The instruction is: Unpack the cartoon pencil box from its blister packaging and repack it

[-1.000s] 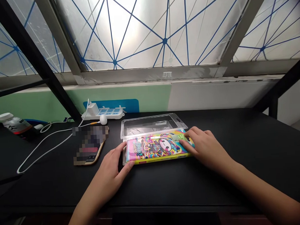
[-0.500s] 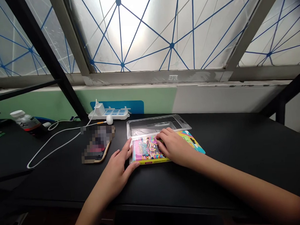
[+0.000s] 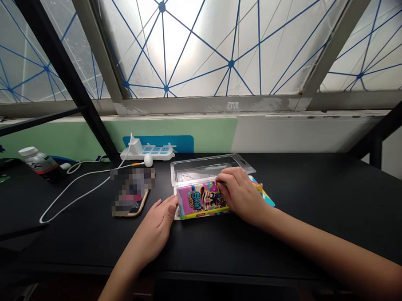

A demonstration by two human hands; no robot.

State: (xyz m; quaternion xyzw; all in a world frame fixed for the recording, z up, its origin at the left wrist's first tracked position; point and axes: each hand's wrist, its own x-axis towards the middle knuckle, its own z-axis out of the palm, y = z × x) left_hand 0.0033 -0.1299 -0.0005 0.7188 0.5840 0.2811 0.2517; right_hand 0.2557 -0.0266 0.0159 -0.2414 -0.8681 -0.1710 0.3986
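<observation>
A flat, colourful printed box (image 3: 199, 199), pink and purple with a yellow front edge, is tilted up a little from its packaging. My right hand (image 3: 244, 195) is closed on the box's right part, thumb in front and fingers bent over its top edge. My left hand (image 3: 159, 223) is at the left end, its fingertips pressed together on the edge of the clear plastic package (image 3: 177, 216); their exact hold is partly hidden. The package's clear lid (image 3: 205, 167) lies folded open behind the box. A blue and yellow card (image 3: 268, 198) shows under my right hand.
A phone (image 3: 134, 195), blurred out, lies left of my left hand. A white cable (image 3: 66, 187) loops from the power strip (image 3: 157, 152) at the wall. A bottle (image 3: 38, 162) stands at far left. Black frame bars (image 3: 64, 72) rise at both sides of the black desk (image 3: 323, 198).
My right hand has closed round the printed box and tilted it up, so its face shows more. My left hand's thumb has drawn back from the front edge toward its fingers.
</observation>
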